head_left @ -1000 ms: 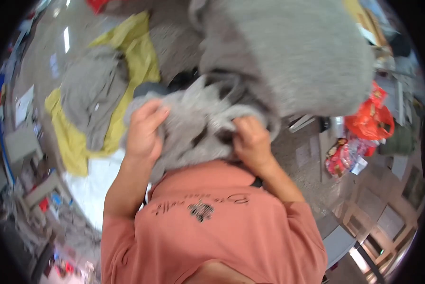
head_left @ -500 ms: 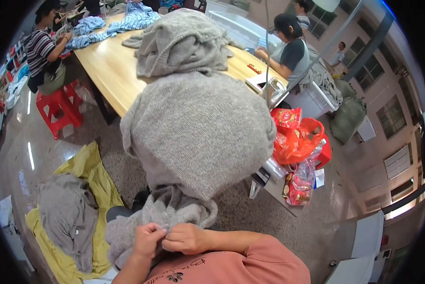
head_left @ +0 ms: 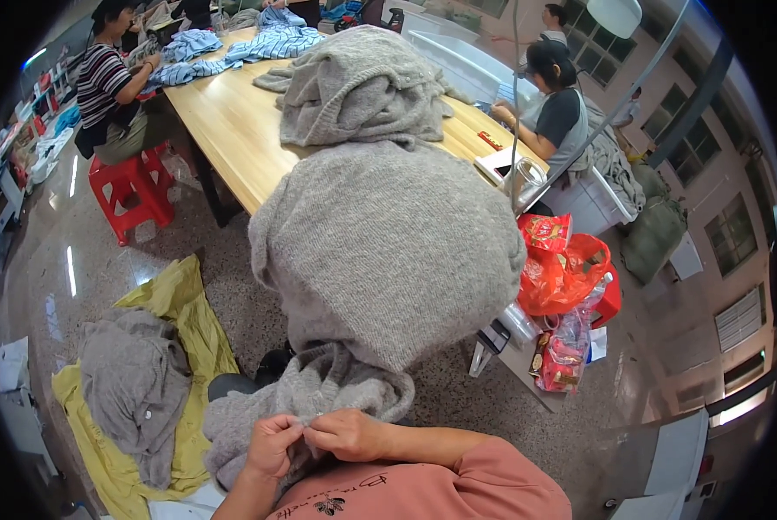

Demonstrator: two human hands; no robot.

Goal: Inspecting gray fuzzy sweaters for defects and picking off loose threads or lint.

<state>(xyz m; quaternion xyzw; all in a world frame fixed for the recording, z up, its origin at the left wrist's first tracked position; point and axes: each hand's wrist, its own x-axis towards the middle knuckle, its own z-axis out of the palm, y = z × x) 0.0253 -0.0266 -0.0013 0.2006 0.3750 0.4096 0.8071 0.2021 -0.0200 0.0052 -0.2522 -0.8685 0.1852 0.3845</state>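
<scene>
A grey knitted sweater lies bunched across my lap. My left hand is closed, thumb and fingertips pinching a bit of the knit. Right beside it, my right hand pinches the same cloth, its fingertips nearly meeting the left ones. Whatever is between the fingertips is too small to make out. Just beyond my hands rises a large mound of grey knit cloth, its lower end close to the sweater on my lap. Behind that, a second heap of grey knitwear rests on the table.
The wooden table stretches away ahead. On the right stand a red plastic bag and snack packets. On the floor at left, grey knitwear lies on a yellow sheet. A co-worker sits on a red stool; another works at right.
The whole view has swung slightly, so the table and heaps appear farther right. Both hands stay pinched close together on the sweater, with only small finger shifts.
</scene>
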